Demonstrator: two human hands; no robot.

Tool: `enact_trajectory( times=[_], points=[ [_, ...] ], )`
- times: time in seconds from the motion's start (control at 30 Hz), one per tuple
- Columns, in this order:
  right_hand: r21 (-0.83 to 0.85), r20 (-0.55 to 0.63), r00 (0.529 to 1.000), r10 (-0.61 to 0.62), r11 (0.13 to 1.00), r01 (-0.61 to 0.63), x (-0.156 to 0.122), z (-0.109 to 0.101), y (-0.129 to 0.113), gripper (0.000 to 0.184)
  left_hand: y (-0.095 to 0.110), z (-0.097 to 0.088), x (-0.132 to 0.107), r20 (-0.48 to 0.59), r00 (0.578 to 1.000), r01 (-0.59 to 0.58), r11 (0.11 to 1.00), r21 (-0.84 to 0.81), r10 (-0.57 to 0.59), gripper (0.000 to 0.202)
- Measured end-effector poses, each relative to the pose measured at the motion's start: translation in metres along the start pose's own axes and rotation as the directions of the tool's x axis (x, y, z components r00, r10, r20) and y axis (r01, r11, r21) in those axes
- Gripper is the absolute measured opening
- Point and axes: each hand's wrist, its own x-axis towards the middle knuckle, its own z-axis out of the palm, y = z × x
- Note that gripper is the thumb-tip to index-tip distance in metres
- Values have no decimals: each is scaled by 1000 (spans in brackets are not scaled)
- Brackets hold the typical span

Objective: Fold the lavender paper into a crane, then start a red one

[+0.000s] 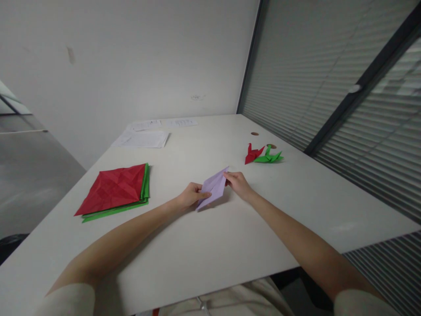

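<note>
A folded piece of lilac paper [214, 186] is held just above the white table [204, 245], between both hands. My left hand [191, 195] pinches its near left edge with closed fingers. My right hand [238, 184] grips its far right edge, fingers closed too. The paper is a long pointed shape, with one tip toward the far wall and the other toward me.
A stack of creased red paper [113, 188] on green sheets [144, 186] lies at the left. A red folded figure [252, 154] and a green one [269, 156] sit at the right. White printed sheets [144, 138] lie at the far side. A blinds-covered glass wall runs along the right.
</note>
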Motion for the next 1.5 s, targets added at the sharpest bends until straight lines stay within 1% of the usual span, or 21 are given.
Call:
enact_trajectory(
  times=[0.1, 0.17, 0.27, 0.33, 0.37, 0.43, 0.53, 0.6, 0.67, 0.73, 0.83, 0.93, 1.0, 1.13, 1.3, 1.43, 1.5],
  points=[
    [68, -38, 999, 15, 998, -12, 0, 1, -2, 43, -1, -1, 0, 39, 999, 13, 1000, -7, -12, 48],
    [124, -46, 998, 30, 992, -24, -1, 4, -7, 42, -1, 0, 0, 34, 999, 20, 1000, -18, -19, 48],
    [183, 9, 996, 84, 979, -84, -6, 10, -12, 47, 0, 4, -2, 14, 1000, 22, 1000, -20, -22, 48],
    [176, 59, 988, 141, 973, -149, -11, 15, -14, 50, 3, 8, -5, 20, 1000, 8, 1000, 0, -8, 50],
    [150, 66, 984, 165, 973, -173, -13, 17, -15, 48, 4, 11, -6, 23, 1000, -9, 1000, 22, 9, 51],
    [92, 38, 982, 184, 978, -187, -18, 21, -14, 43, 7, 15, -9, 14, 998, -67, 992, 106, 66, 50],
    [74, 24, 986, 165, 983, -166, -22, 24, -13, 36, 8, 19, -11, -29, 989, -132, 966, 222, 142, 55],
    [110, 31, 986, 163, 980, -166, -21, 24, -10, 35, 7, 19, -10, -72, 982, -148, 955, 258, 172, 61],
    [157, 36, 985, 168, 973, -172, -20, 24, -8, 35, 5, 18, -9, -100, 974, -168, 940, 297, 205, 64],
    [179, 35, 986, 164, 969, -167, -20, 24, -8, 35, 3, 16, -8, -95, 968, -188, 922, 339, 232, 63],
    [159, 49, 990, 132, 978, -138, -20, 24, -10, 33, 5, 15, -7, -77, 960, -223, 899, 377, 270, 60],
    [148, 82, 992, 96, 983, -107, -21, 25, -14, 31, 8, 15, -7, -97, 935, -276, 873, 403, 340, 56],
    [147, 80, 993, 85, 985, -96, -22, 26, -16, 30, 9, 15, -8, -109, 920, -300, 856, 421, 376, 54],
    [127, 87, 993, 78, 988, -89, -24, 27, -20, 30, 9, 14, -8, -97, 917, -307, 841, 446, 386, 50],
    [113, 92, 993, 73, 990, -83, -26, 29, -25, 31, 9, 14, -7, -153, 898, -293, 819, 493, 413, 46],
    [141, 107, 991, 76, 986, -91, -26, 29, -25, 29, 11, 15, -8, -131, 896, -306, 803, 512, 425, 49],
    [141, 104, 992, 73, 986, -87, -25, 28, -23, 28, 12, 16, -9, -126, 892, -321, 807, 496, 433, 47]
  ],
)
